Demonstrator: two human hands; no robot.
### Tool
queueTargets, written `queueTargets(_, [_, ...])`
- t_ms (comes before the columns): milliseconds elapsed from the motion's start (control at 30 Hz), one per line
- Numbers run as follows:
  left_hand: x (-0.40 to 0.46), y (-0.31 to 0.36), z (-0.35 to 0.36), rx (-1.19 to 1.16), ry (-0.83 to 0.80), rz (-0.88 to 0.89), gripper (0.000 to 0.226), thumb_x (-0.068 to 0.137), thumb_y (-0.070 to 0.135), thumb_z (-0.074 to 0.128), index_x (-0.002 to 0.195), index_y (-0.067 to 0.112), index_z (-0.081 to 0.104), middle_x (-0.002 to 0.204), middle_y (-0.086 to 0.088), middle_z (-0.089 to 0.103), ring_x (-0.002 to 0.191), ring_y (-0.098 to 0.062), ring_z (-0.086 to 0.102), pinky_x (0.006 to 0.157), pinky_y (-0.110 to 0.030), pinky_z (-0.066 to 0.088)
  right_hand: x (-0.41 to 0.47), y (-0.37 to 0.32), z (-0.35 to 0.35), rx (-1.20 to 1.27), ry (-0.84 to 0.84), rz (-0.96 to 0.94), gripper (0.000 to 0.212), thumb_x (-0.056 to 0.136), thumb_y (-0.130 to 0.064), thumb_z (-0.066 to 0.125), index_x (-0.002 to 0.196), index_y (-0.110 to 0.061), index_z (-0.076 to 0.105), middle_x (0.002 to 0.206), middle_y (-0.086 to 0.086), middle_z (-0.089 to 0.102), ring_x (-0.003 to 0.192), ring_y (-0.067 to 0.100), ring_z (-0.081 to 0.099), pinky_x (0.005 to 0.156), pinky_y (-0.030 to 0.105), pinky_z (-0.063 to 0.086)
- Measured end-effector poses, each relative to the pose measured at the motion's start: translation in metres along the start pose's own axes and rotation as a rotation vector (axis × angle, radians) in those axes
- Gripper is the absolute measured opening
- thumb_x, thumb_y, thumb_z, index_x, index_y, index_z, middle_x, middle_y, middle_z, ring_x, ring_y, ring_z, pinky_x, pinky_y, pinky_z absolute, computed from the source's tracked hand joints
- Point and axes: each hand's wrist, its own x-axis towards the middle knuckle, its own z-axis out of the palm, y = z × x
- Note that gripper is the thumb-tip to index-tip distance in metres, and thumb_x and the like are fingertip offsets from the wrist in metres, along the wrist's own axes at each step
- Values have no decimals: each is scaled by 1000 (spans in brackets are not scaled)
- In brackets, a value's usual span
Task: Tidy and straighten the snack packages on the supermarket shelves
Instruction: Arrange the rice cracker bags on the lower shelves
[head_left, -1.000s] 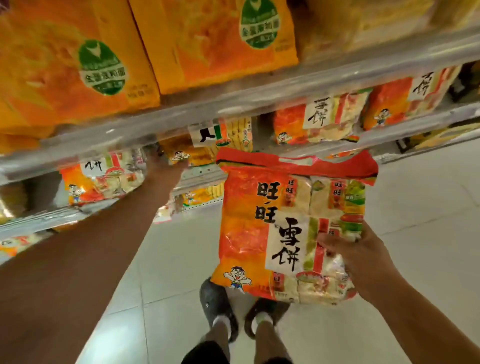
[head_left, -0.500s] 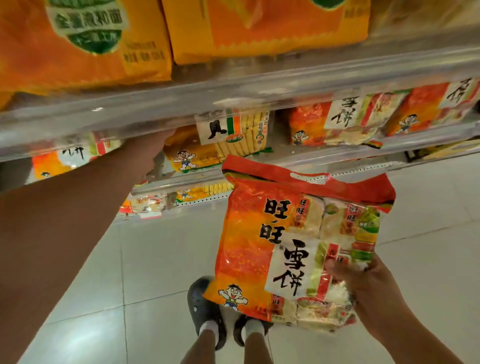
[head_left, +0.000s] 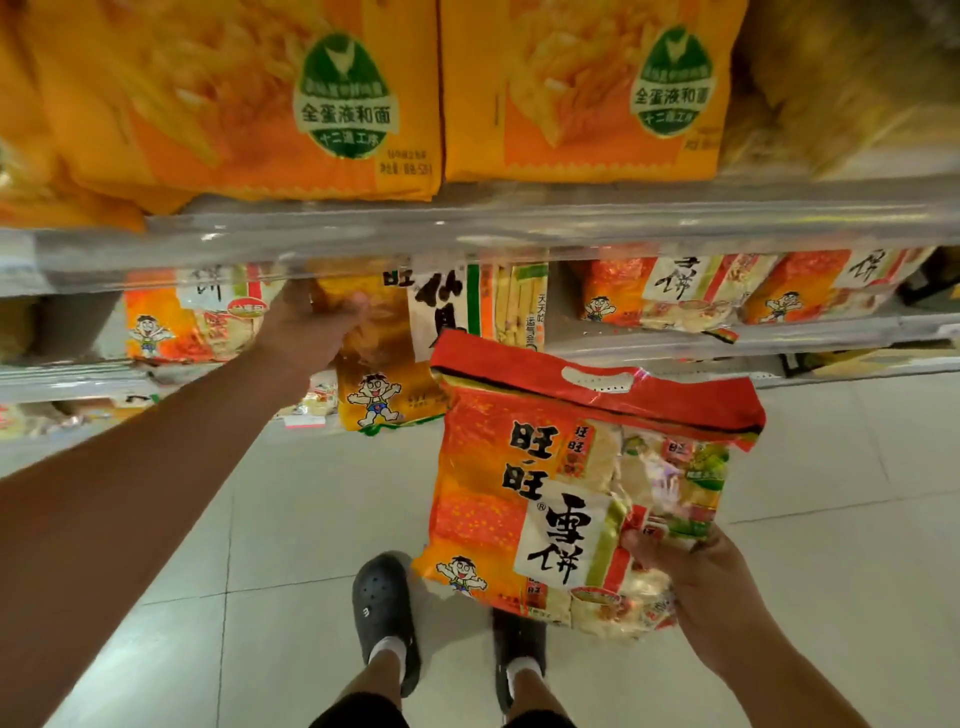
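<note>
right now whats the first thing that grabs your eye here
The big red-and-orange rice cracker bag stands out first, held off the shelves over the floor by the right hand gripping its lower right corner. Next, the left hand reaches under the clear shelf lip and grips a yellow snack bag on the middle shelf. Large orange packages fill the top shelf.

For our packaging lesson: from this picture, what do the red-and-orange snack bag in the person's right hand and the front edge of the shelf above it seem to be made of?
Red-and-orange snack bag: looks like thin glossy plastic film; it creases, catches light, and a clear panel shows the crackers inside. Shelf front edge: seemingly clear glossy hard plastic, see-through with bright glints, though motion blur leaves this uncertain.
</note>
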Motion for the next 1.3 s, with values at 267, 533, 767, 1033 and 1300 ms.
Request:
queueTargets(267, [-128, -74, -22, -96, 59, -167, 36, 91, 25, 68, 123, 22, 51, 111, -10, 69, 101, -34, 66, 85, -62, 53, -23, -16, -25, -110, -190, 40, 60, 55, -5, 87, 111, -6, 67, 105, 19, 72, 93, 35, 71, 65, 37, 59])
queueTargets(533, [-251, -155, -9, -287, 254, -367, 34, 91, 24, 67, 117, 24, 45, 107, -1, 62, 97, -29, 62, 80, -55, 54, -42, -19, -29, -247, -283, 61, 55, 65, -5, 83, 116, -7, 65, 111, 23, 70, 98, 41, 69, 77, 51, 57])
queueTargets(767, [-317, -208, -21, -361, 301, -377, 40, 89, 25, 69, 119, 24, 44, 107, -1, 63, 94, -26, 63, 74, -47, 56, -74, 8, -23, -441, -313, 171, 62, 60, -9, 85, 118, -9, 64, 110, 20, 71, 98, 40, 70, 85, 60, 54])
queueTargets(1033, [-362, -249, -39, -366, 339, -438, 39, 88, 29, 70, 113, 29, 40, 93, 8, 60, 81, -13, 59, 54, -29, 45, -93, 28, -15, -450, -306, 204, 71, 59, -9, 85, 125, -11, 61, 117, 15, 70, 111, 35, 65, 103, 58, 41])
queueTargets(1300, [-359, -263, -35, -429, 405, -519, 41, 87, 29, 70, 116, 32, 40, 101, 10, 58, 86, -17, 59, 57, -32, 48, -23, -15, 18, -407, -291, 137, 58, 64, 3, 75, 120, -8, 63, 113, 18, 71, 101, 35, 69, 94, 60, 48])
